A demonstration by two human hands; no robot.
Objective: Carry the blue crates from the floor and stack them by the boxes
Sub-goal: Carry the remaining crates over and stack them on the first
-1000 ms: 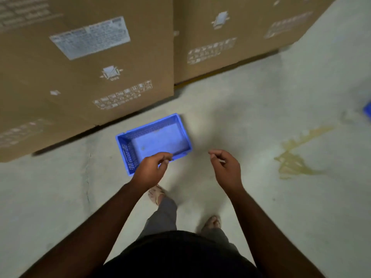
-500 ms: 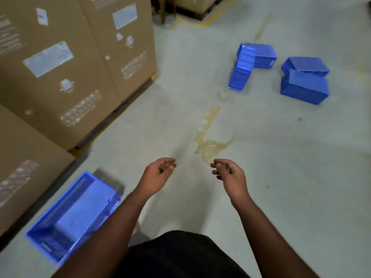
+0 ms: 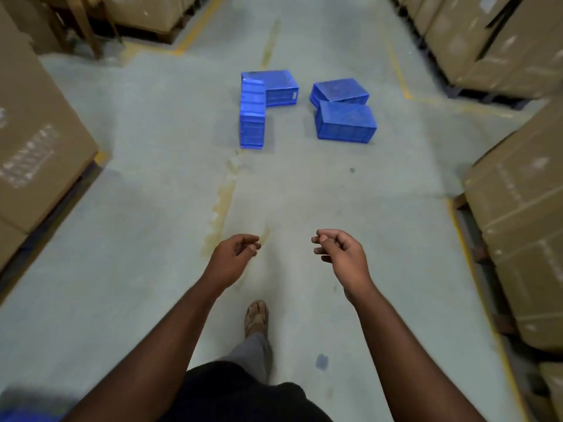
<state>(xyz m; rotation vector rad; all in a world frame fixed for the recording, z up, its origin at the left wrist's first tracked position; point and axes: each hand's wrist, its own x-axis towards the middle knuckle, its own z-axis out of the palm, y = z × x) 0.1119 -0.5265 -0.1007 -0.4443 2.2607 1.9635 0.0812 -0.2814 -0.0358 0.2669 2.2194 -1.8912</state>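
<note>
The view has swung from the boxes (image 3: 33, 141) to the aisle: one crate (image 3: 18, 414) is left behind at the floor's near-left corner. Four crates (image 3: 345, 121) lie ahead mid-floor. Left hand (image 3: 233, 257) and right hand (image 3: 342, 254) hang loosely curled, fingers empty, ready to fetch.

You get no readable text here: white print on left box (image 3: 29, 156) too blurred; marks on right boxes (image 3: 518, 190) and small tag on far crate (image 3: 294, 95) illegible.
</note>
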